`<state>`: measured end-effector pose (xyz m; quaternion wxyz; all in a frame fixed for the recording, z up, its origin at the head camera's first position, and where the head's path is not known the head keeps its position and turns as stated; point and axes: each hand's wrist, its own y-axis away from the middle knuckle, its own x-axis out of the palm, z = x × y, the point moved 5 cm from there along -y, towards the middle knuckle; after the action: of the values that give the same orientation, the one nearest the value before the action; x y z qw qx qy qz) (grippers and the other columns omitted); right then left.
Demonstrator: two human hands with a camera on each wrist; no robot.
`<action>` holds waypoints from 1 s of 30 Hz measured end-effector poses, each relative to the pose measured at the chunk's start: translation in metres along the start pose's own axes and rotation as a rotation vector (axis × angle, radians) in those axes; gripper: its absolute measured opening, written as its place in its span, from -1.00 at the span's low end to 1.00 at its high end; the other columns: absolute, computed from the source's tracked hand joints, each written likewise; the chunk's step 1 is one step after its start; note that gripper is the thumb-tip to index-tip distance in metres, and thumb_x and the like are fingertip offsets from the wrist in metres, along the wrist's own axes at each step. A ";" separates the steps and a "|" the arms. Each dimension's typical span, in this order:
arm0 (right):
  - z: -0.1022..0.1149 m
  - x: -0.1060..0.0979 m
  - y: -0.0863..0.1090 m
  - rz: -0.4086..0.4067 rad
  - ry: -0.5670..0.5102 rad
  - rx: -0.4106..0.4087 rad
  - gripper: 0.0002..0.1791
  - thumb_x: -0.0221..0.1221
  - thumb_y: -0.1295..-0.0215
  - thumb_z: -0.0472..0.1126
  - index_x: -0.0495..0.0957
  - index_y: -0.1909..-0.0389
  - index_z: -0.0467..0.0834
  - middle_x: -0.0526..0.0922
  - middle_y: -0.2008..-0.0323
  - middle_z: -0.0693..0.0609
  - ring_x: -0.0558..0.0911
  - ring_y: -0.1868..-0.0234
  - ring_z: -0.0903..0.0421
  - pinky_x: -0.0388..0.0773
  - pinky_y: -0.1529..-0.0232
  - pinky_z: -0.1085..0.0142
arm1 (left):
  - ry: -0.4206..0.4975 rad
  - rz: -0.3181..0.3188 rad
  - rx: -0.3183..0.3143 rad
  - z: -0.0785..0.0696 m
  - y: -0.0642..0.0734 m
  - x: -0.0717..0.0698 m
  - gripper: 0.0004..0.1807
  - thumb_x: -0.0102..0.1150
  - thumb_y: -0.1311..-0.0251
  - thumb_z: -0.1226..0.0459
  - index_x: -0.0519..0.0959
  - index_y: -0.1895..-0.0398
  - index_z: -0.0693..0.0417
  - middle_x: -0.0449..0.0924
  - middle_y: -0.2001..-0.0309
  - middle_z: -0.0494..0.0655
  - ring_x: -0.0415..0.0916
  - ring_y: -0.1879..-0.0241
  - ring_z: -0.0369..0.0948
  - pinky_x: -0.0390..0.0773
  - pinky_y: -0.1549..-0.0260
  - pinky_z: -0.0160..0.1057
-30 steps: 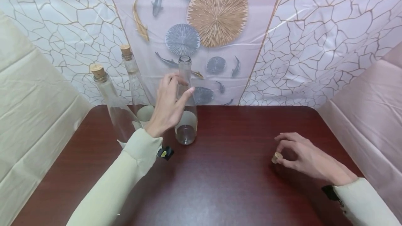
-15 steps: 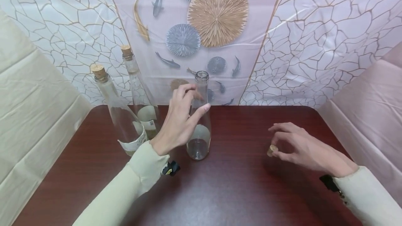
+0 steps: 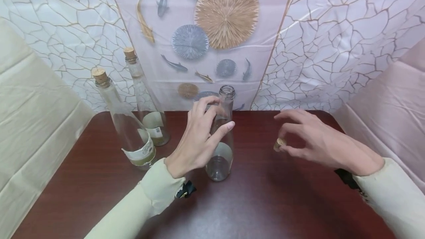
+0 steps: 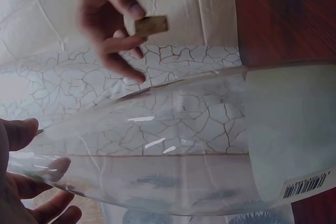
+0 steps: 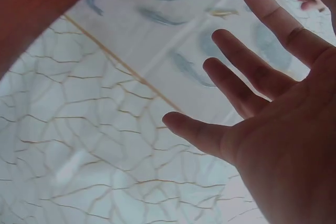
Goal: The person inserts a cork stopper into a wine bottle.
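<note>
My left hand [image 3: 200,137] grips an uncorked clear glass bottle [image 3: 220,165] by its upper part, thumb on one side and fingers on the other. The bottle is roughly upright with its open mouth at the top; whether its base touches the table I cannot tell. In the left wrist view the bottle [image 4: 184,129] shows a pale label with a barcode. To the right, my right hand [image 3: 315,139] pinches a small cork [image 3: 279,144] between thumb and index finger, apart from the bottle. The other fingers of that hand are spread in the right wrist view.
Two corked glass bottles stand at the left of the dark red table [image 3: 259,209]: a nearer bottle [image 3: 139,154] with a torn white label, and a farther bottle [image 3: 154,121]. Patterned cloth [image 3: 299,47] hangs behind the table, and plain cloth covers both sides.
My left hand has carried the bottle rightward and nearer to me, away from the two corked bottles. My right hand, with the cork, has moved left and a little farther from me.
</note>
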<state>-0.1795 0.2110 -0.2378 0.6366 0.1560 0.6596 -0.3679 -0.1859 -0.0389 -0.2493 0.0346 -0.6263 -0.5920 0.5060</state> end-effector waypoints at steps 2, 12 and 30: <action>0.005 -0.007 -0.007 -0.010 0.010 -0.024 -0.70 0.41 0.02 -0.10 0.49 0.43 0.32 0.45 -0.17 0.07 0.40 -0.24 0.02 0.26 -0.17 0.05 | 0.001 0.001 0.002 -0.001 0.001 0.000 -0.75 0.08 -0.30 -0.01 0.51 0.16 -0.07 0.31 -0.24 -0.09 0.20 -0.24 -0.14 0.15 -0.21 -0.02; 0.024 -0.040 -0.032 -0.016 0.007 -0.106 -0.70 0.39 -0.03 -0.16 0.50 0.34 0.26 0.47 -0.20 0.09 0.50 -0.18 0.04 0.33 -0.16 0.19 | -0.012 0.059 -0.037 -0.001 0.004 -0.003 -0.75 0.04 -0.32 -0.03 0.49 0.11 -0.13 0.30 -0.28 -0.12 0.19 -0.32 -0.23 0.12 -0.32 0.00; 0.051 -0.099 -0.086 -0.006 0.016 -0.126 -0.82 0.34 -0.14 -0.14 0.53 0.31 0.09 0.50 -0.15 0.13 0.53 -0.14 0.08 0.42 -0.13 0.09 | -0.139 0.073 0.039 -0.003 0.003 -0.001 -0.66 -0.08 -0.38 -0.09 0.42 0.04 -0.07 0.47 0.03 -0.24 0.36 -0.09 -0.22 0.25 -0.27 -0.13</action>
<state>-0.1865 0.1438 -0.1141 0.6388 0.1164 0.6869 -0.3265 -0.1815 -0.0391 -0.2497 -0.0128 -0.6102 -0.5597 0.5606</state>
